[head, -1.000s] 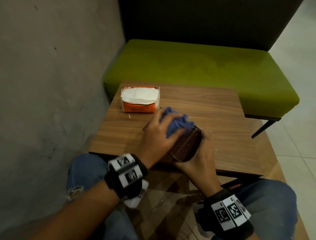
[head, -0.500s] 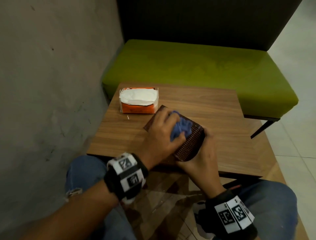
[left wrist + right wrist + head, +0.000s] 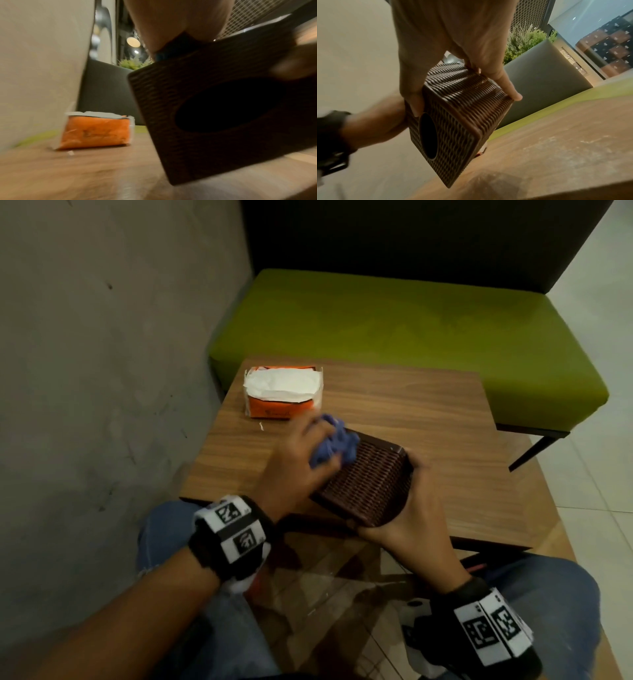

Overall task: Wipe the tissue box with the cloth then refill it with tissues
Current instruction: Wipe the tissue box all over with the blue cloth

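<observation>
A brown woven tissue box lies tipped on its side near the table's front edge, its oval opening facing me. My right hand grips its near end, thumb on one side and fingers on the other. My left hand holds a bunched blue cloth and presses it against the box's far upper side. An orange pack of white tissues sits opened at the table's back left.
The small wooden table stands against a grey wall on the left. A green bench with a dark backrest runs behind it. My knees in blue jeans sit below the front edge.
My left hand has slid the blue cloth along the top of the box toward its far end. The box has tilted a little; the right hand keeps its grip.
</observation>
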A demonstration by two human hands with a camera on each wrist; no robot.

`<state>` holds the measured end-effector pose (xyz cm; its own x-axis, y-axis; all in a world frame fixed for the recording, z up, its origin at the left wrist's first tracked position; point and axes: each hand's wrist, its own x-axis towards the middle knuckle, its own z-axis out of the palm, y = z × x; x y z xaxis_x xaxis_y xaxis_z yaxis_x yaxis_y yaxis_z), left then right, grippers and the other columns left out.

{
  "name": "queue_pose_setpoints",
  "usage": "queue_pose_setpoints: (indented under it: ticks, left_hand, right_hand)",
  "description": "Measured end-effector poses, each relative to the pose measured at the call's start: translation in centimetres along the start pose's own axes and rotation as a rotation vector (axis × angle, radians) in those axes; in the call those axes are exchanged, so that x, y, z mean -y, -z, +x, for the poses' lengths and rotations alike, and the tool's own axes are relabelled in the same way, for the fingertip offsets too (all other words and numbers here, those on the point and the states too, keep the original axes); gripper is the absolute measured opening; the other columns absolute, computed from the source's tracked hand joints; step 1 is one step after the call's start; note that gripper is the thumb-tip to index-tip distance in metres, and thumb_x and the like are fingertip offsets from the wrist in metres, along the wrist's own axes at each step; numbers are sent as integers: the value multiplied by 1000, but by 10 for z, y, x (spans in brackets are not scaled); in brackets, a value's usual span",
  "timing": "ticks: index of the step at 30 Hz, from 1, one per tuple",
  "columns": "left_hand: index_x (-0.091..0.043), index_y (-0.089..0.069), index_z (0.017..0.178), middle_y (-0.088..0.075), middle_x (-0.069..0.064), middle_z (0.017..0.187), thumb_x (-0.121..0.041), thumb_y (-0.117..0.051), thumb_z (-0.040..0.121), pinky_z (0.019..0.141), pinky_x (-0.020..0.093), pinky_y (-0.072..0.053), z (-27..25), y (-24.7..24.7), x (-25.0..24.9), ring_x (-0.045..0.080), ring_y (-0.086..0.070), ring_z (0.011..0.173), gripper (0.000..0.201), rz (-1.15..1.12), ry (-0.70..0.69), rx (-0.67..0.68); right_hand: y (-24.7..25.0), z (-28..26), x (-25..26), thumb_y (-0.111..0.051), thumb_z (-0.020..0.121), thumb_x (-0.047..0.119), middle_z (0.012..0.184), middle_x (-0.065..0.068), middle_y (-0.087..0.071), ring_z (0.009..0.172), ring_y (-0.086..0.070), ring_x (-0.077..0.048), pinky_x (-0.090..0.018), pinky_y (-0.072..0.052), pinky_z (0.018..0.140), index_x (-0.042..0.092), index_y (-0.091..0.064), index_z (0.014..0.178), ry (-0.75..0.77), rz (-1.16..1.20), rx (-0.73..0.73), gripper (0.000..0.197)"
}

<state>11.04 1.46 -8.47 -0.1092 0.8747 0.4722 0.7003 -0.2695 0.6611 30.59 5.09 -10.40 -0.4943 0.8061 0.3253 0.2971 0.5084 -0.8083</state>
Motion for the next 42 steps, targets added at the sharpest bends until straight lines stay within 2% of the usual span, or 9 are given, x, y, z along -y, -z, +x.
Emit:
queue_pose_setpoints:
  ticks: [7, 11, 16, 22, 25, 30, 35, 38, 42]
  left_hand:
    - [-17, -53, 104, -45, -1, 122, -25, -61, 80, 97, 20, -38, -38, -2, -1, 11, -48, 113, 27, 2, -191, 155]
    - [-8, -60, 102, -52, 8, 117, -33, -53, 84, 87, 5, -34, -17, 9, 30, -1, -49, 103, 31, -5, 175, -140]
    - [-16, -54, 102, -49, 2, 120, -25, -61, 80, 94, 22, -42, -45, -14, 9, 15, -51, 109, 25, 51, -161, -23]
    - [-13, -51, 81, -48, 0, 86, -28, -55, 88, 65, 17, -35, 8, -3, 36, -2, -47, 73, 17, -47, 317, -356]
    - [-16, -55, 97, -49, 2, 106, -28, -59, 86, 79, 14, -42, 7, -20, -8, 5, -50, 94, 16, -38, 196, -193]
    - [-9, -55, 113, -44, 12, 127, -23, -68, 80, 102, 30, -35, 1, -38, -43, 28, -47, 115, 38, 83, -478, 126]
    - [-15, -55, 103, -50, 4, 113, -26, -58, 86, 84, 11, -38, 20, -9, 12, 10, -48, 103, 21, -34, 152, -120]
    - [-19, -51, 99, -50, 0, 104, -20, -55, 88, 76, 16, -40, 18, 3, 37, 8, -50, 97, 12, -66, 251, -129]
    - [-22, -41, 137, -50, 3, 124, -9, -57, 84, 85, 12, -45, 13, 30, 61, 12, -52, 112, 56, -271, 313, 138]
  right_hand:
    - [9, -1, -3, -86, 47, 48, 124, 24, -36, 117, -38, 16, 1, -30, 92, 43, -19, 127, -39, 19, 56, 105]
    - [8, -2, -6, -94, 49, 29, 122, 30, -28, 115, -30, 25, 5, -26, 91, 41, -20, 125, -18, -22, 56, 106]
    - [12, 3, -2, -78, 47, 54, 123, 25, -33, 115, -33, 26, 5, -28, 91, 26, -25, 130, -35, 36, 57, 103]
    - [12, 0, -2, -75, 49, 53, 124, 13, -39, 117, -36, 18, 3, -29, 91, 30, -24, 131, -68, 52, 59, 100]
    - [11, 8, -1, -75, 48, 55, 126, 7, -42, 117, -41, 8, 1, -31, 91, 25, -28, 133, -94, -1, 42, 101]
    - [-6, 8, 28, -61, 84, 28, 121, 3, -62, 111, -63, -14, -8, -47, 83, 8, -46, 127, -348, -353, -17, 50]
    - [19, -3, -2, -77, 49, 56, 126, 13, -41, 119, -42, 9, -1, -33, 92, 28, -26, 132, -90, 12, 32, 101]
    - [15, -4, -8, -79, 48, 55, 129, 16, -40, 123, -39, 9, -4, -32, 97, 32, -24, 134, -102, 44, 85, 105]
    - [26, -2, -24, -84, 42, 48, 132, 26, -37, 123, -37, 18, -10, -36, 98, 29, -23, 137, -225, 275, 52, 115]
